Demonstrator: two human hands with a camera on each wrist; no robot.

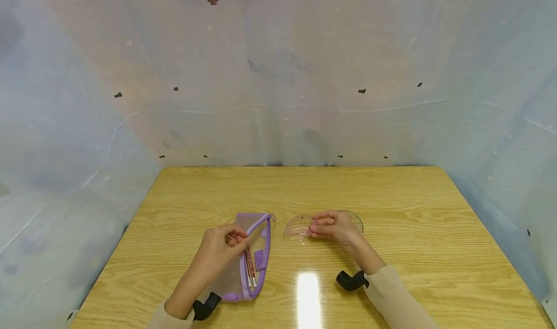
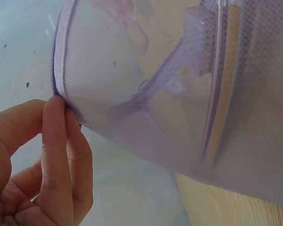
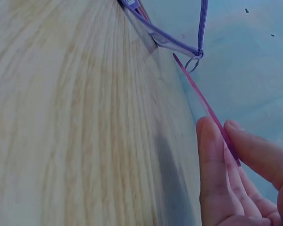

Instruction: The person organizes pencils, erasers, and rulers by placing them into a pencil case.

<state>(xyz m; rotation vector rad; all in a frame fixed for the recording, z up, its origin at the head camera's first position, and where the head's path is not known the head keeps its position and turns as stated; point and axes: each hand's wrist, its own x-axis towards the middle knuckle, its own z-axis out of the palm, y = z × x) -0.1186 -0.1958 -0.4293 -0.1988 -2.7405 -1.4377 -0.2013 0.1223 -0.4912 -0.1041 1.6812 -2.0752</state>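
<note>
My left hand (image 1: 217, 251) pinches the zippered edge of a lilac mesh pencil case (image 1: 232, 276), whose mouth gapes toward the right. In the left wrist view, thumb and fingers grip the purple zipper tape (image 2: 59, 56). Through the mesh show slim pencil-like sticks (image 1: 250, 266) and a small purple block (image 1: 259, 260). A clear pinkish protractor (image 1: 297, 226) is pinched at one end between the thumb and fingers of my right hand (image 1: 336, 228). It appears edge-on as a pink strip (image 3: 198, 92) in the right wrist view, pointing toward the case's zipper ring (image 3: 192, 63).
Another clear protractor (image 1: 358, 220) lies on the wooden table (image 1: 413, 251), partly hidden behind my right hand. A pale patterned cloth (image 1: 278, 126) hangs behind the table and along both sides. Light glares off the tabletop near the front.
</note>
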